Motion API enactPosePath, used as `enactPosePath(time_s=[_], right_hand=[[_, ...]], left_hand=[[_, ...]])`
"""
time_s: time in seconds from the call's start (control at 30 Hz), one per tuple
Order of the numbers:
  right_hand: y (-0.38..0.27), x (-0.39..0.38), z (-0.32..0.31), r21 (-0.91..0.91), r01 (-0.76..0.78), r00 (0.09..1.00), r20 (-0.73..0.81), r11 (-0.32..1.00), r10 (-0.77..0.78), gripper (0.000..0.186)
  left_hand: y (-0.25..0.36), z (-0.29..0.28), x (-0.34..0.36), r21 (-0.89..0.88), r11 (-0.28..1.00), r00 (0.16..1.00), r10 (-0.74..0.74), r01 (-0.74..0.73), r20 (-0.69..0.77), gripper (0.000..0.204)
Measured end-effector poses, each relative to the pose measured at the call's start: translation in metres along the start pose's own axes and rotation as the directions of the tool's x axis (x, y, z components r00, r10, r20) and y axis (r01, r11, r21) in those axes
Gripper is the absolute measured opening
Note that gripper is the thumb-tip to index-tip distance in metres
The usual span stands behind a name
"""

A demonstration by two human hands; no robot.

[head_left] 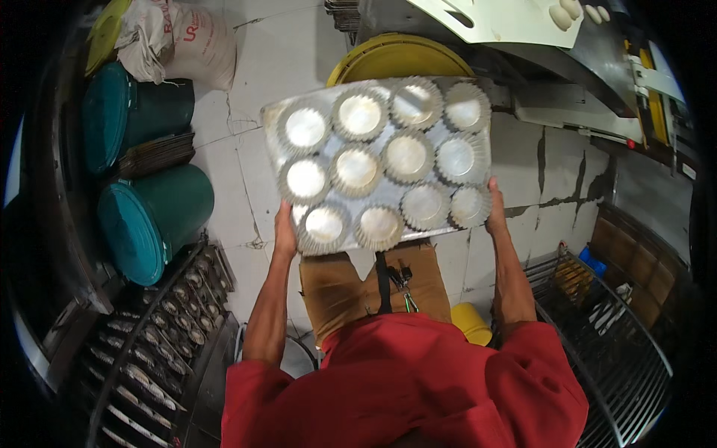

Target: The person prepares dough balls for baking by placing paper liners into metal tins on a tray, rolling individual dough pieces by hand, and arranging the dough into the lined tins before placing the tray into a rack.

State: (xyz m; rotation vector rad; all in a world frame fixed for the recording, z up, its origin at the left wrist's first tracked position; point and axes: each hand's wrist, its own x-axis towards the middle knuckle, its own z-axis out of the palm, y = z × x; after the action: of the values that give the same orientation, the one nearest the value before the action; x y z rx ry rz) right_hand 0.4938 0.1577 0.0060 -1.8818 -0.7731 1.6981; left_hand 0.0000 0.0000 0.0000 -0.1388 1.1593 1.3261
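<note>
A metal baking tray (376,159) is held out in front of me, above the floor. Several round fluted metal tins (357,169) stand on it in rows; their pale inner bottoms show nothing in them. My left hand (285,230) grips the tray's left edge near its front corner. On the opposite side, my right hand (496,205) holds the right edge. Both thumbs show at the sides, while the other fingers are mostly hidden under the tray.
Two green lidded bins (168,213) stand at the left, by white sacks (196,45). A rack with several tins (175,321) is at lower left, a wire rack (597,351) at lower right. A yellow round lid (396,56) and a white machine (508,22) lie beyond the tray.
</note>
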Motion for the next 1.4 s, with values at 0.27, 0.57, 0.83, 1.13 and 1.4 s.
enactPosePath(time_s=[0.27, 0.57, 0.83, 1.13, 1.4], right_hand=[[0.016, -0.026, 0.022, 0.053, -0.015, 1.000, 0.027, 0.998, 0.014, 0.082], [0.010, -0.061, 0.016, -0.556, 0.407, 0.833, -0.100, 0.725, -0.544, 0.031], [-0.008, -0.097, 0.046, -0.762, 0.466, 0.596, -0.105, 0.450, -0.796, 0.021], [-0.034, -0.249, 0.153, -0.106, 0.332, 0.925, -0.156, 0.937, -0.345, 0.015], [-0.134, -0.396, 0.255, -0.336, 0.873, 0.441, 0.230, 0.354, -0.868, 0.024]], left_hand=[[0.004, -0.028, 0.008, 0.458, 0.886, 0.995, 0.094, -0.074, -0.022, 0.075], [0.031, -0.044, -0.003, 0.696, 0.700, 0.928, 0.347, -0.157, -0.139, 0.076], [-0.003, -0.048, -0.138, 0.898, 0.320, 0.770, 0.638, -0.301, 0.030, 0.043], [-0.014, 0.127, -0.221, 0.190, 0.925, 0.841, 0.196, -0.330, 0.504, 0.096], [0.107, 0.144, -0.292, -0.307, 0.916, 0.734, 0.392, -0.257, 0.554, 0.086]])
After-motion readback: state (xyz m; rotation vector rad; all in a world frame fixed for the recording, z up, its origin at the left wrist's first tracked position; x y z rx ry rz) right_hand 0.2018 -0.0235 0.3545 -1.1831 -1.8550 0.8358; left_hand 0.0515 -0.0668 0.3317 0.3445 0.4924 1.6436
